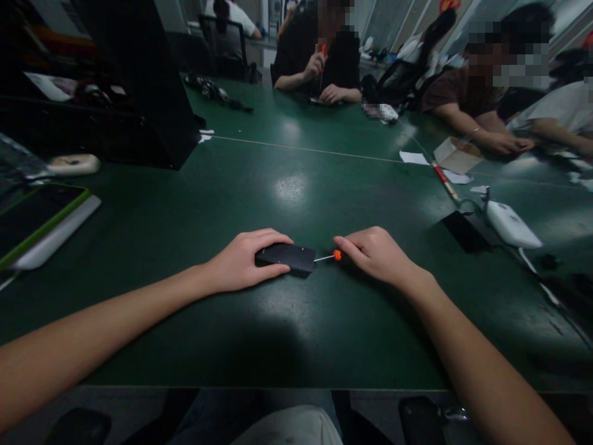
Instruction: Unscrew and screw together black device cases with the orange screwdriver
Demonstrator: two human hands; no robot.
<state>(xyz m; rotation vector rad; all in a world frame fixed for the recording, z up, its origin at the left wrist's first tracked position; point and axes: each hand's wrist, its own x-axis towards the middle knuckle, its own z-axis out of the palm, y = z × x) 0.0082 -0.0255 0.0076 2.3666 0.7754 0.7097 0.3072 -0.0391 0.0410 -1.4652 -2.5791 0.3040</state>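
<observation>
A flat black phone-like device [287,258] lies on the green table [296,334]. My left hand [243,262] grips its left end, fingers over the top edge and thumb along the near side. My right hand [377,253] pinches a small screwdriver with an orange handle [334,255]; its thin metal shaft points left and its tip touches the device's right edge.
A tablet in a green case [39,219] lies at the left edge, beside black equipment [139,80]. A white power bank [512,224], a black slab [463,230] and cables sit at the right. Other people work at the far side, one holding an orange screwdriver [323,52].
</observation>
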